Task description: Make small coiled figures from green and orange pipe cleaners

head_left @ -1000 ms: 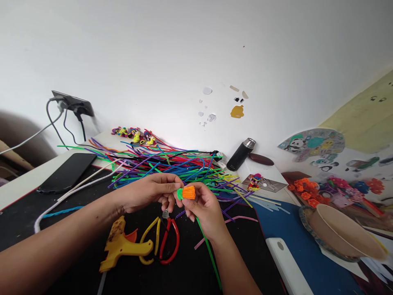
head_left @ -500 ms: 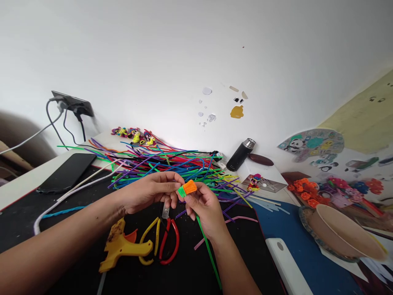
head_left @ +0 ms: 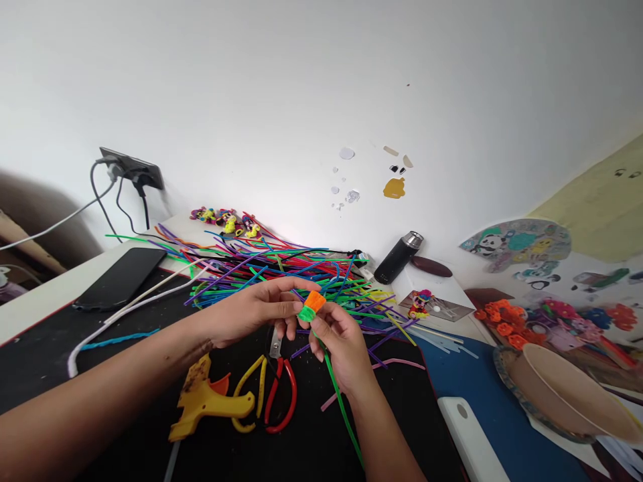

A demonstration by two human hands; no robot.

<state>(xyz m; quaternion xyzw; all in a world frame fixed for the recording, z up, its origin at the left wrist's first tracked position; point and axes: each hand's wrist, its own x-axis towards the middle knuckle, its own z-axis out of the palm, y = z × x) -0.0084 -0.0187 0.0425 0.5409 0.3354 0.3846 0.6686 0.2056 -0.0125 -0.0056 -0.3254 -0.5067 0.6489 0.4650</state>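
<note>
Over the black mat (head_left: 314,452), near side of the pipe-cleaner pile (head_left: 241,271), left hand (head_left: 261,309) and right hand (head_left: 346,345) both have thumb and fingertips clamped on the small orange-and-green piece (head_left: 314,302), green strand (head_left: 340,402) running down beside the right wrist, pliers (head_left: 291,395) and yellow glue gun (head_left: 213,403) lying nearer.

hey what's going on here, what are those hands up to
A person's left hand and right hand hold a small orange and green fuzzy piece between their fingers. A green strand runs down from the right hand. A yellow glue gun lies nearby, and colourful pipe cleaners are heaped behind.
</note>
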